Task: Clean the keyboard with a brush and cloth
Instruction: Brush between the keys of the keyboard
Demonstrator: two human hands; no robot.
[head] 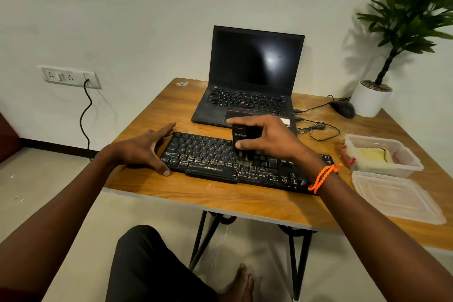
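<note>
On the counter (152, 193) in front of me, the black keyboard (220, 162) lies near the front edge, and I judge the job to be in its brushing stage. Pale dust and smears show on the lower key rows and around the space bar, so plenty is left to sweep. The cloth step looks not yet begun: a yellowish cloth (372, 155) sits folded in the clear plastic container (411, 167) off to the right, well apart from both hands, its lid (397, 197) lying just in front of it.

My right hand (267, 136) is curled round the black brush (245, 142), thumb and fingers pinching its body, bristles down on the middle keys. My left hand (147, 148) is spread, its fingers straight, bracing the keyboard's left end.
</note>
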